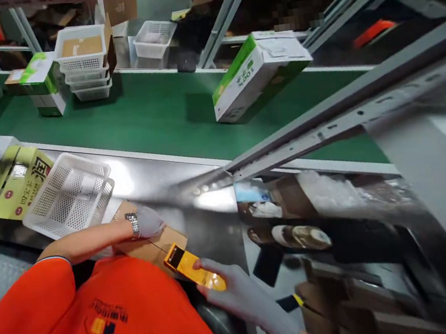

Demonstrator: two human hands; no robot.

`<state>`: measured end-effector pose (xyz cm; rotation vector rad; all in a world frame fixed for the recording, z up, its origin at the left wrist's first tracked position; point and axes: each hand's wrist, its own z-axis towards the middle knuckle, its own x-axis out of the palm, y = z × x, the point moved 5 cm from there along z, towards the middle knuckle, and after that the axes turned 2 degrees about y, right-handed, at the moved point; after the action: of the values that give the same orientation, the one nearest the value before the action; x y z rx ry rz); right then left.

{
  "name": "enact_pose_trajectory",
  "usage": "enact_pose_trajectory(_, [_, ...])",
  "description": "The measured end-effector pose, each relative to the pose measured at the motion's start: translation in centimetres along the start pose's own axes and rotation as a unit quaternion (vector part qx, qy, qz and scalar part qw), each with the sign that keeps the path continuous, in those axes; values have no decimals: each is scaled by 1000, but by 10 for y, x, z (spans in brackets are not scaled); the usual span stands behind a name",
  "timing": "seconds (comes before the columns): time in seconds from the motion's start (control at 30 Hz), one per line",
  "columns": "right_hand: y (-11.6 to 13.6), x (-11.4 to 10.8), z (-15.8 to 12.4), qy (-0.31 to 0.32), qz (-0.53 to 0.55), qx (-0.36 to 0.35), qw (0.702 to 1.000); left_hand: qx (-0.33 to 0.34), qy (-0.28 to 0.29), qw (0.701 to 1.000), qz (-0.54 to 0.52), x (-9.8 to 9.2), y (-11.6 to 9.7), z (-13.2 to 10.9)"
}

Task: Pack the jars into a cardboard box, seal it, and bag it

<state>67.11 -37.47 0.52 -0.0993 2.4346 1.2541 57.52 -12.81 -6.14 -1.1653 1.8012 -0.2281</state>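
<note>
Steel benchtop [215,233] borders green belt [152,121]; right fingers [215,266] clamp yellow device [189,265], left fingers [157,227] unclear.

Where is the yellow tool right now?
In the head view, the yellow tool is below and slightly left of centre, in the right hand, its dark end by the carton.

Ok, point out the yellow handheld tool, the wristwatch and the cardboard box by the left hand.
Yellow handheld tool [189,267]: head view, on its yellow casing.
Wristwatch [133,225]: head view, on its silvery metal.
Cardboard box [151,250]: head view, on its brown surface.
</note>
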Motion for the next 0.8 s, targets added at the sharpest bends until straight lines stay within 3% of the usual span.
enact_pose_trajectory(0.13, [2,-1,0,18,23,-33,999,44,-59,991,112,21,-18,-15])
enact_pose_trajectory(0.33, [-1,1,-1,32,-2,-75,997,88,-165,946,263,28,-25,-23])
enact_pose_trajectory(0.43, [-23,-7,-19,34,-14,-63,997,91,-174,942,272,27,-23,-21])
enact_pose_trajectory(0.57, [-70,-24,-38,46,-55,9,997,84,-174,940,282,27,-21,-22])
enact_pose_trajectory(0.67, [-81,-14,-13,54,-85,0,995,78,-170,942,280,27,-21,-22])
enact_pose_trajectory(0.8, [-66,31,47,88,-83,-48,992,76,-165,945,270,26,-25,-24])
